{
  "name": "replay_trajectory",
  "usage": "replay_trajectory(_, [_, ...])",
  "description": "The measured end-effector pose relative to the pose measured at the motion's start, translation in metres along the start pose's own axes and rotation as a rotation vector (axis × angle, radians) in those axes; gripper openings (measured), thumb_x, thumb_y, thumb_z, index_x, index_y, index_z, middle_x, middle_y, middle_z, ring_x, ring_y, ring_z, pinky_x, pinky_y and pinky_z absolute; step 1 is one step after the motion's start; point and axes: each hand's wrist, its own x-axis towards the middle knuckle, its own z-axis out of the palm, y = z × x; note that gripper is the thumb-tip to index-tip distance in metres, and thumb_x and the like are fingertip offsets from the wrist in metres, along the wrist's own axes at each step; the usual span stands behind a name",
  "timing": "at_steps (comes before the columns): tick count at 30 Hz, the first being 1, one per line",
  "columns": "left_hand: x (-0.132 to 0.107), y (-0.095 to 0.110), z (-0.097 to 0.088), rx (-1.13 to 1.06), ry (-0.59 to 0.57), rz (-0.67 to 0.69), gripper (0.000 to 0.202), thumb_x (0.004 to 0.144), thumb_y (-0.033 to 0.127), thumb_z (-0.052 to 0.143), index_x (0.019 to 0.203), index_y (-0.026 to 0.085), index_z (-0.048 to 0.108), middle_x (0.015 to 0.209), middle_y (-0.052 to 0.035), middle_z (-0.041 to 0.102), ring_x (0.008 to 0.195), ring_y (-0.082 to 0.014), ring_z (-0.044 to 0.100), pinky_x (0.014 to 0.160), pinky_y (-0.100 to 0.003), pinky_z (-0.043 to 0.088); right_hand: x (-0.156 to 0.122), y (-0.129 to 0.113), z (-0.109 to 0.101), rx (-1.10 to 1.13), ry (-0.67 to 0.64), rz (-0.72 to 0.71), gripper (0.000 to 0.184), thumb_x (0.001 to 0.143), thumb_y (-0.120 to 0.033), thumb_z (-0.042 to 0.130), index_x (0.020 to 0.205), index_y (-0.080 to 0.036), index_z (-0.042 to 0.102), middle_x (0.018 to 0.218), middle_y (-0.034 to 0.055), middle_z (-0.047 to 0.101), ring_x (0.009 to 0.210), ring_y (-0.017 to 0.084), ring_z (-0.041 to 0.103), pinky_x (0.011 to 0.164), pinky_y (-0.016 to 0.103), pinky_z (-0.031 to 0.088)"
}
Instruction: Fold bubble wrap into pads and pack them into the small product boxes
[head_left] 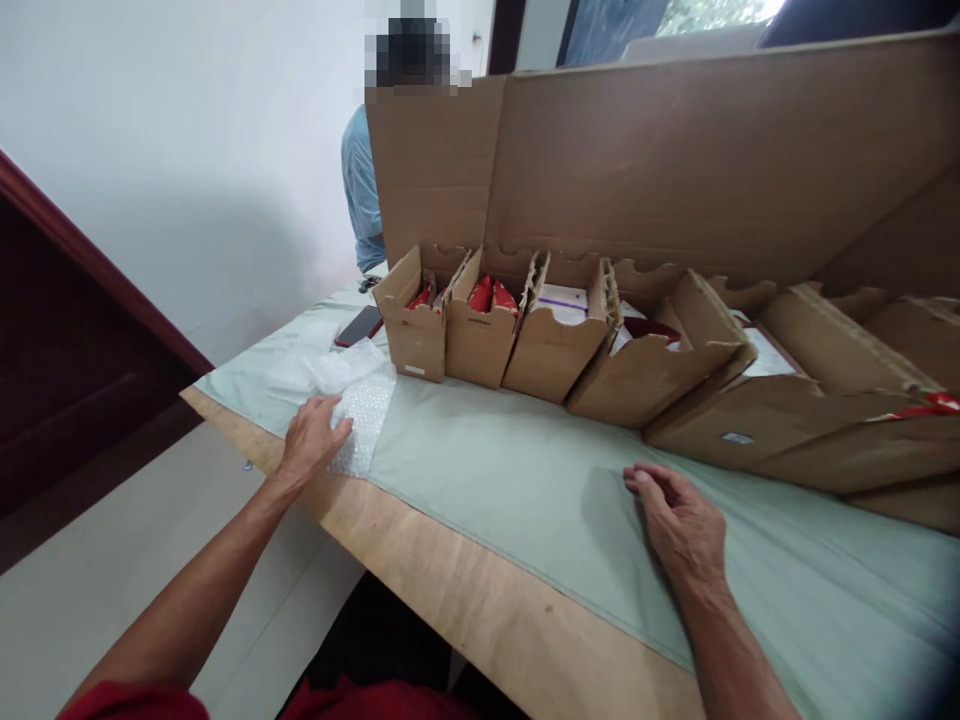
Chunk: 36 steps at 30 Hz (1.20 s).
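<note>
My left hand (309,436) is at the edge of a clear sheet of bubble wrap (366,425), which lies at the left of the table. Its thumb and fingers are apart, and the fingertips reach the plastic without gripping it. Over the green cloth (495,450) is my right hand (684,525), its fingers loosely bent and a gap showing beside the thumb. Nothing shows in that hand. It is nearest to the row of open cardboard boxes (551,355), a little way in front of them.
Red packets (491,294) and a white box with a purple stripe (564,303) stand inside the cardboard boxes. Behind them rises a tall cardboard panel (645,160). A phone (360,326) lies at the far left. Beyond the panel is a person in a blue shirt (361,185).
</note>
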Motion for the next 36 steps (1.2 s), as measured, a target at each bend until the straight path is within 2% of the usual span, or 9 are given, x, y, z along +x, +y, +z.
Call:
replay_trajectory(5, [0.005, 0.002, 0.002, 0.087, -0.051, -0.078, 0.041, 0.088, 0.034, 0.057, 0.122, 0.013, 0.065, 0.11, -0.0171, 0.071, 0.115, -0.0369, 0.062, 0.098, -0.046, 0.047, 0.0, 0.001, 0.0, -0.003, -0.007, 0.0, 0.037, 0.079, -0.056, 0.062, 0.094, -0.024, 0.072, 0.088, 0.0068, 0.08, 0.079, 0.026, 0.075, 0.081, 0.041, 0.059])
replay_trajectory(9, [0.006, 0.004, -0.003, 0.052, -0.11, -0.111, 0.029, 0.088, 0.031, 0.057, 0.111, 0.019, 0.07, 0.097, -0.0094, 0.074, 0.095, -0.0275, 0.068, 0.082, -0.034, 0.048, 0.001, 0.004, 0.0, -0.011, -0.016, 0.01, 0.037, 0.079, -0.057, 0.062, 0.095, -0.025, 0.073, 0.09, 0.0072, 0.08, 0.08, 0.028, 0.075, 0.083, 0.044, 0.058])
replay_trajectory(12, [0.001, 0.01, -0.011, -0.011, -0.139, -0.12, 0.022, 0.086, 0.029, 0.058, 0.102, 0.021, 0.07, 0.083, -0.0033, 0.073, 0.081, -0.0221, 0.067, 0.068, -0.028, 0.044, 0.001, 0.006, 0.0, -0.019, -0.018, 0.002, 0.037, 0.079, -0.056, 0.062, 0.095, -0.025, 0.073, 0.089, 0.0066, 0.08, 0.081, 0.028, 0.075, 0.083, 0.044, 0.057])
replay_trajectory(18, [-0.041, 0.038, -0.024, -0.239, -0.223, 0.021, 0.019, 0.087, 0.035, 0.052, 0.09, 0.021, 0.064, 0.077, 0.0009, 0.068, 0.073, -0.0172, 0.064, 0.066, -0.026, 0.046, -0.002, -0.006, 0.0, -0.051, -0.024, -0.009, 0.037, 0.079, -0.056, 0.061, 0.093, -0.024, 0.074, 0.088, 0.0068, 0.079, 0.082, 0.028, 0.073, 0.083, 0.043, 0.055])
replay_trajectory(23, [-0.079, 0.068, -0.022, -0.529, -0.359, 0.203, 0.019, 0.088, 0.036, 0.05, 0.092, 0.021, 0.062, 0.084, 0.0003, 0.069, 0.08, -0.0172, 0.066, 0.071, -0.026, 0.049, -0.012, -0.037, 0.0, -0.062, -0.025, -0.084, 0.033, 0.081, -0.051, 0.06, 0.089, -0.022, 0.075, 0.085, 0.0066, 0.077, 0.072, 0.022, 0.067, 0.073, 0.037, 0.053])
replay_trajectory(26, [-0.088, 0.087, -0.02, -0.624, -0.408, 0.272, 0.016, 0.088, 0.03, 0.052, 0.095, 0.021, 0.064, 0.089, -0.001, 0.071, 0.085, -0.019, 0.067, 0.072, -0.028, 0.05, -0.021, -0.062, 0.003, 0.075, -0.134, -0.084, 0.033, 0.082, -0.05, 0.065, 0.093, -0.021, 0.075, 0.086, 0.0061, 0.076, 0.077, 0.022, 0.069, 0.076, 0.037, 0.053])
replay_trajectory(31, [-0.087, 0.115, -0.01, -0.599, -0.386, 0.488, 0.021, 0.089, 0.018, 0.051, 0.105, 0.022, 0.064, 0.102, -0.0033, 0.073, 0.096, -0.0199, 0.069, 0.086, -0.031, 0.053, -0.039, -0.091, 0.012, 0.336, -0.48, 0.062, 0.045, 0.084, -0.055, 0.065, 0.112, -0.02, 0.069, 0.105, 0.0108, 0.077, 0.082, 0.022, 0.072, 0.07, 0.034, 0.054])
replay_trajectory(33, [-0.083, 0.124, -0.004, -0.518, -0.336, 0.601, 0.028, 0.089, 0.011, 0.048, 0.107, 0.023, 0.065, 0.106, -0.0045, 0.073, 0.1, -0.0209, 0.068, 0.09, -0.034, 0.052, -0.045, -0.094, 0.017, 0.379, -0.568, 0.082, 0.049, 0.081, -0.052, 0.07, 0.117, -0.02, 0.067, 0.096, 0.008, 0.076, 0.076, 0.02, 0.069, 0.064, 0.031, 0.051])
replay_trajectory(36, [-0.072, 0.135, 0.006, -0.345, -0.26, 0.704, 0.034, 0.087, 0.004, 0.044, 0.106, 0.022, 0.067, 0.103, -0.0063, 0.072, 0.101, -0.0236, 0.066, 0.091, -0.038, 0.05, -0.051, -0.092, 0.024, 0.37, -0.644, 0.042, 0.046, 0.077, -0.042, 0.072, 0.116, -0.02, 0.067, 0.069, -0.0026, 0.065, 0.062, 0.015, 0.059, 0.057, 0.027, 0.045])
